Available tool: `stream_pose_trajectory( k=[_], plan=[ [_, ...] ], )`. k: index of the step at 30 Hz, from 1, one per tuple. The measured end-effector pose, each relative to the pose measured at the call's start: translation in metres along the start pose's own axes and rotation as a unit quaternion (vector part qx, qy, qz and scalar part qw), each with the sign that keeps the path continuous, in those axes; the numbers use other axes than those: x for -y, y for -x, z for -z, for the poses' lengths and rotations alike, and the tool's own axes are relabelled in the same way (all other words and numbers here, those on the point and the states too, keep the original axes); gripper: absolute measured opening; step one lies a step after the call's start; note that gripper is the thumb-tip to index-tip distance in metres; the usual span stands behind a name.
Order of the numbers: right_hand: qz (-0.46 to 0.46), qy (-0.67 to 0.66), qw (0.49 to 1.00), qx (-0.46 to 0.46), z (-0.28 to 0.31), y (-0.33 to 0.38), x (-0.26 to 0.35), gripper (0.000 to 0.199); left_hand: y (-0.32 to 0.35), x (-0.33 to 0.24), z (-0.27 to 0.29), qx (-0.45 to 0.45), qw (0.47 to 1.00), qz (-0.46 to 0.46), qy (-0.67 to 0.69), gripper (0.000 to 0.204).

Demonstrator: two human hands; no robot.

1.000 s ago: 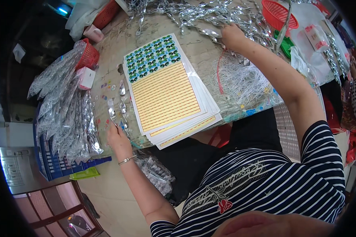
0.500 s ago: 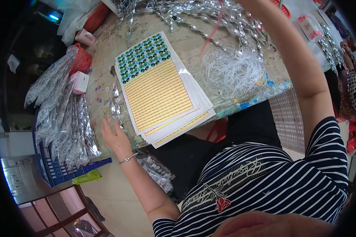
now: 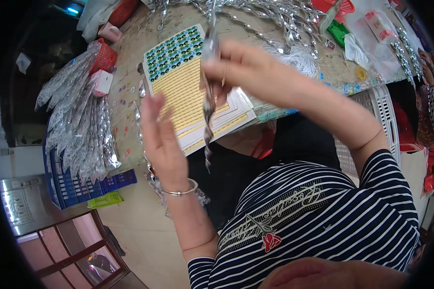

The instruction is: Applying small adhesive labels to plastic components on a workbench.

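a twisted silver foil strip (image 3: 208,108) hangs nearly upright in front of the person, over the stack of printed sticker sheets (image 3: 175,79), its upper part running to the top of the view and its thin lower end coming down past the sheets' near edge. the right hand (image 3: 248,70) has it pinched between thumb and curled fingers, closed with little gap, though motion blur hides the exact contact. the left hand (image 3: 166,144) is spread, thumb well parted from the fingers, with nothing visible in it; it is just beside the strip, apart from it.

the strip looks very light, thin and springy, so it probably swings and turns easily. its shiny face is likely slippery, and hard squeezing could crease the foil or flatten its twist. a light pinch on a broad, flat part of the spiral seems the surest hold; the narrow tail would give little to grip. similar foil strips (image 3: 294,21) lie piled across the table's far side, probably apt to snag on one another, near a tangle of white thread (image 3: 299,62).
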State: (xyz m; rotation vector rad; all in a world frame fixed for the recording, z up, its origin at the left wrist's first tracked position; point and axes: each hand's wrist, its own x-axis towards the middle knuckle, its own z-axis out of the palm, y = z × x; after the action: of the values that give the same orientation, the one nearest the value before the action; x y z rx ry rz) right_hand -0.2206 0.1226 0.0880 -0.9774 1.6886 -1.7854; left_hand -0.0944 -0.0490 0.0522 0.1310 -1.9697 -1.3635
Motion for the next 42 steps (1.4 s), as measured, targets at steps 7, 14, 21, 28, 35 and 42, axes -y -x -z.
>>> stream_pose_trajectory(
  k=[7,14,21,28,35,42],
  plan=[
    [-0.149,-0.133,0.976,0.085,-0.055,0.047,-0.058,0.020,0.055,0.006,-0.015,0.203,0.958,0.205,0.012,0.042],
    [-0.097,-0.016,0.984,0.147,-0.046,0.073,-0.075,0.022,0.084,0.013,0.001,0.183,0.942,0.279,0.027,0.038],
    [-0.022,-0.047,0.994,0.095,-0.085,0.070,-0.093,0.051,0.088,0.009,0.008,0.022,0.951,0.291,0.105,0.026],
    [-0.032,0.077,0.968,0.235,-0.104,0.058,-0.103,0.055,0.087,0.005,0.022,-0.063,0.940,0.224,0.248,0.031],
    [0.020,0.179,0.963,0.199,-0.057,0.100,-0.139,0.015,0.081,0.003,0.041,-0.140,0.959,0.169,0.182,0.029],
    [-0.342,0.173,0.923,-0.034,0.070,0.205,-0.106,0.017,0.104,0.026,0.078,-0.096,0.966,0.237,0.027,0.031]
  ],
)
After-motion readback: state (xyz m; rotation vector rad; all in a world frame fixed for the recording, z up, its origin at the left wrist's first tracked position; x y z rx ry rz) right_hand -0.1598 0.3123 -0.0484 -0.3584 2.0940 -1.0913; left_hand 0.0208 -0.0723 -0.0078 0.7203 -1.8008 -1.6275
